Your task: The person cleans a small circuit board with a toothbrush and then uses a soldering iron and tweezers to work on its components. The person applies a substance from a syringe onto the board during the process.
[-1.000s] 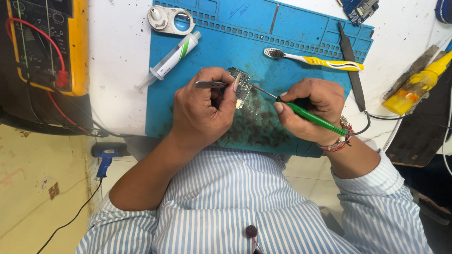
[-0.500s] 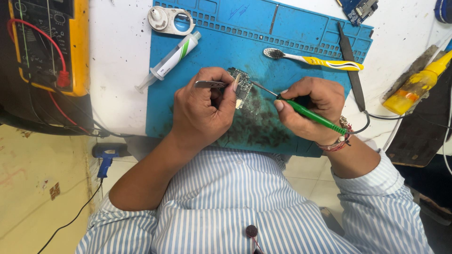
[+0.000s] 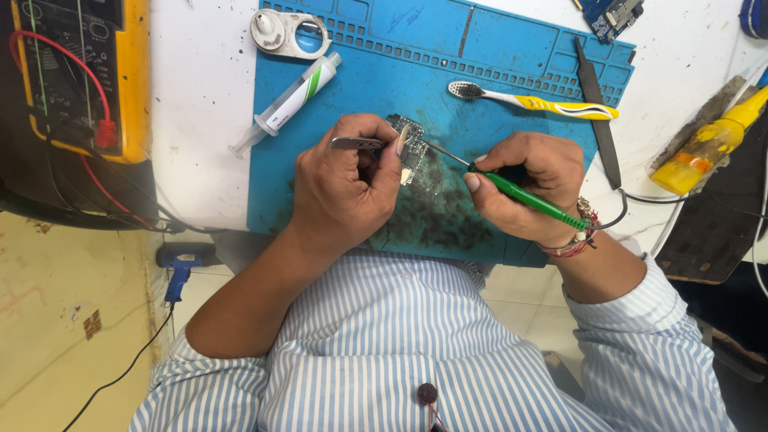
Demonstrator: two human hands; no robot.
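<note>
My left hand (image 3: pixel 348 188) grips metal tweezers (image 3: pixel 356 143) and rests against a small green circuit board (image 3: pixel 410 148) on the blue work mat (image 3: pixel 512 72). The fingers of that hand cover part of the board. In my right hand (image 3: pixel 524 188) is a green-handled soldering iron (image 3: pixel 528 196), held like a pen. Its thin metal tip points left and meets the board's right side. Dark stains cover the mat below the board.
On the mat lie a syringe tube (image 3: pixel 292 100), a yellow-and-white toothbrush (image 3: pixel 532 102), a loupe (image 3: pixel 288 34) and a dark flat tool (image 3: pixel 598 112). A yellow multimeter (image 3: pixel 88 76) with red lead sits left. A yellow bottle (image 3: pixel 708 144) stands right. A blue glue gun (image 3: pixel 180 264) lies on the floor.
</note>
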